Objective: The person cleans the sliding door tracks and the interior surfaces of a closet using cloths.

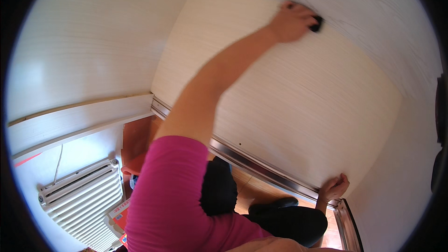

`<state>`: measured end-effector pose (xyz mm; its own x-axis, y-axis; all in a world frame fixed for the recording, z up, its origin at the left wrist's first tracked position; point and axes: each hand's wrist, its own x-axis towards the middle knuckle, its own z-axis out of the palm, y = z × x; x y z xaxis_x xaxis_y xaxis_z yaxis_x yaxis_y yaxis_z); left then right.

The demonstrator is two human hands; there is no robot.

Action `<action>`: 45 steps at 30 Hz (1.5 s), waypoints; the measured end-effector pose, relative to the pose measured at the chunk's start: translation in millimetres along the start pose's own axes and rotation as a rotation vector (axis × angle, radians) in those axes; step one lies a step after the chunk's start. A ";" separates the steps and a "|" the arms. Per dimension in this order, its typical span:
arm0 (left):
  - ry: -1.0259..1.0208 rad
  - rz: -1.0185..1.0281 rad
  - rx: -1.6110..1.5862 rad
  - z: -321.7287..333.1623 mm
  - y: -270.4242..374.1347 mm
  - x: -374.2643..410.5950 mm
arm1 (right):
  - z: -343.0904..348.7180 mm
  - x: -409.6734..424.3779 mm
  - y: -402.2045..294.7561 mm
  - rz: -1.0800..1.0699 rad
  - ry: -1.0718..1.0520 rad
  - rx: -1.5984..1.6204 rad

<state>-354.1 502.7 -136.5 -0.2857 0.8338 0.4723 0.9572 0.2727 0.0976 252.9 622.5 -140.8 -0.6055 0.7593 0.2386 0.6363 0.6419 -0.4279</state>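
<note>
My left hand [294, 22] reaches far across the pale wood-grain board [266, 87], to where it meets the back panel [350, 24]. Its fingers are closed over a small black object [316, 23], mostly hidden under them; what it is I cannot tell. My right hand [334, 187] rests at the near right corner of the board, beside the metal sliding-door track [262, 168]. Its fingers are loosely curled and hold nothing that I can see.
Pale side panels [87, 42] enclose the board left and right. A white radiator [84, 203] stands at lower left, near a reddish-brown piece of furniture [136, 133] and a red printed box [120, 218]. Below the track show my dark-clad legs [290, 222] and the wooden floor [245, 185].
</note>
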 end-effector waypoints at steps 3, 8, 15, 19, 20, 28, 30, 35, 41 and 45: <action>0.055 -0.210 0.259 -49.4 -69.5 -64.5 | -2.2 0.0 6.7 0.004 -0.010 -0.047; -0.207 -0.785 0.727 -118.0 -216.6 -157.3 | 11.7 -0.6 9.2 -0.058 0.060 0.035; -0.349 -0.814 0.558 -154.9 -192.2 -166.0 | 1.7 6.7 4.4 -0.096 0.035 -0.059; -0.211 -0.563 0.504 -173.5 -155.9 -248.7 | 1.4 0.5 11.9 -0.024 0.020 -0.059; -0.189 -0.602 0.478 -181.2 -138.1 -269.1 | 0.9 4.8 1.9 -0.086 0.054 -0.046; -0.228 -1.196 0.495 -223.2 26.7 -387.2 | 2.1 5.6 -8.8 -0.014 0.017 0.004; -0.273 -1.191 0.490 -210.2 67.5 -364.6 | -2.2 7.4 -15.3 -0.004 0.000 -0.013; -0.272 -0.777 0.288 -150.6 203.6 -257.8 | 0.5 6.9 -20.1 -0.068 0.100 0.043; -0.261 -0.177 -0.375 -105.2 344.5 -180.9 | 3.3 6.7 -23.7 -0.088 0.070 -0.002; -0.123 -0.316 -0.868 -98.4 318.4 -150.6 | -3.0 7.8 -16.2 -0.083 0.078 0.020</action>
<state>-1.6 416.7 -90.3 -0.4943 0.8408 0.2209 0.5202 0.0825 0.8501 239.3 618.3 -129.4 -0.6163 0.7098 0.3411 0.5748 0.7015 -0.4213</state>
